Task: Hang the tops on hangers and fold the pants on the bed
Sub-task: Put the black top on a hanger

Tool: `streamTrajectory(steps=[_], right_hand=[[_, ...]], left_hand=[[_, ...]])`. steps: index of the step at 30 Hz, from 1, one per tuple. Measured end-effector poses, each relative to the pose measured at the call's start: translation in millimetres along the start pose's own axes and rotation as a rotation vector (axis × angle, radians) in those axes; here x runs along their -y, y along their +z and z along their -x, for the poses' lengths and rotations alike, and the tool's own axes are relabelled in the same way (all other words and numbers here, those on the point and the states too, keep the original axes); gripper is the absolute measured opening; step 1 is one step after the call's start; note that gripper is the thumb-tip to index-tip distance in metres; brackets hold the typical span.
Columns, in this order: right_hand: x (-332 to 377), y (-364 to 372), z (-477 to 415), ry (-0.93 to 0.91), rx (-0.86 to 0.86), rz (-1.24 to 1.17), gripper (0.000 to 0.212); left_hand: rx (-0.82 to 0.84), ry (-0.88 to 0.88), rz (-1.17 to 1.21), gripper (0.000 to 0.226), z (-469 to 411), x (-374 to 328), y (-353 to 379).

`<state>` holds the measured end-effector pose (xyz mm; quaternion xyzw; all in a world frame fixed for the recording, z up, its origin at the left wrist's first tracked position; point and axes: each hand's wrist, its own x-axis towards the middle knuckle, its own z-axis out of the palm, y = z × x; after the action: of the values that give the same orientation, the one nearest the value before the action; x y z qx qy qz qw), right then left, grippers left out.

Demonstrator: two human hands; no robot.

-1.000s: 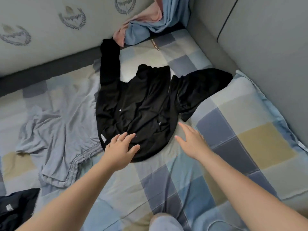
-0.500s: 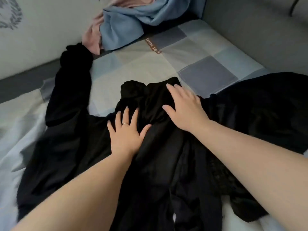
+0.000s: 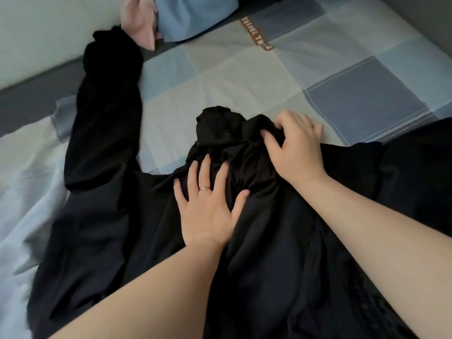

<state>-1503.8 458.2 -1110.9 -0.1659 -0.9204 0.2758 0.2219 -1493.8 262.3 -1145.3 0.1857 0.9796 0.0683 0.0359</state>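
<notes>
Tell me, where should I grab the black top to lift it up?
Probably best by the collar at the far end of the black top, reaching over it from the near side. The fabric humps up there, so fingers can curl round it, as the right hand does beside it. Lower down it lies flat, as under the flat left hand.

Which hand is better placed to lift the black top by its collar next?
Right. The right hand curls its fingers into the collar of the top; the left hand lies flat below it, gripping nothing.
</notes>
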Motion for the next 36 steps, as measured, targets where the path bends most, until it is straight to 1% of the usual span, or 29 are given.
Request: streamTrajectory(steps=[2,5,7,9,11,13,16,17,18,21,23,24,26,28,29,30,32,36], right_hand=[[4,-17,14,0.019,-0.025,-0.015,0.031],[14,-54,53,0.039,-0.029,0.024,0.034],[27,-84,86,0.048,0.039,0.033,0.032],[43,-107,121,0.027,0.122,0.033,0.028],[63,-128,152,0.008,0.176,-0.015,0.029],[80,-149,183,0.012,0.247,-0.08,0.03],[112,-188,227,0.07,0.314,-0.137,0.02],[123,-202,241,0.088,0.322,-0.15,0.017],[135,-218,252,0.103,0.329,-0.163,0.016],[169,-270,276,0.094,0.365,-0.204,0.012],[194,-308,286,0.063,0.408,-0.221,0.006],[207,-328,291,0.048,0.427,-0.213,0.005],[232,-368,298,0.053,0.454,-0.196,0.007],[255,-406,304,0.066,0.478,-0.213,0.004],[266,-422,308,0.075,0.485,-0.225,0.003],[277,-439,313,0.095,0.494,-0.246,0.006],[298,-469,323,0.15,0.507,-0.323,0.012],[339,-512,349,0.246,0.518,-0.406,0.012]], left_hand=[[-0.017,-0.002,-0.005,0.067,-2,0,5],[-0.073,0.011,0.033,0.068,-2,-2,1],[-0.066,0.056,0.056,0.065,4,-2,-8],[-0.017,0.08,0.132,0.061,22,-1,-17],[0.032,0.039,0.26,0.057,55,-7,-27],[0.127,0.006,0.432,0.055,101,-14,-43],[0.337,-0.001,0.719,0.065,172,-15,-89],[0.36,0.011,0.781,0.07,194,-14,-109],[0.339,0.046,0.805,0.075,214,-13,-131],[0.244,0.22,0.74,0.085,258,-27,-193],[0.223,0.292,0.704,0.083,281,-43,-234],[0.224,0.315,0.679,0.076,291,-50,-255],[0.232,0.371,0.603,0.052,311,-62,-294],[0.238,0.422,0.505,0.028,332,-67,-332],[0.237,0.439,0.452,0.02,342,-68,-350],[0.236,0.446,0.415,0.014,354,-68,-367],[0.241,0.44,0.406,0.014,381,-63,-396],[0.218,0.359,0.478,0.024,435,-46,-436]])
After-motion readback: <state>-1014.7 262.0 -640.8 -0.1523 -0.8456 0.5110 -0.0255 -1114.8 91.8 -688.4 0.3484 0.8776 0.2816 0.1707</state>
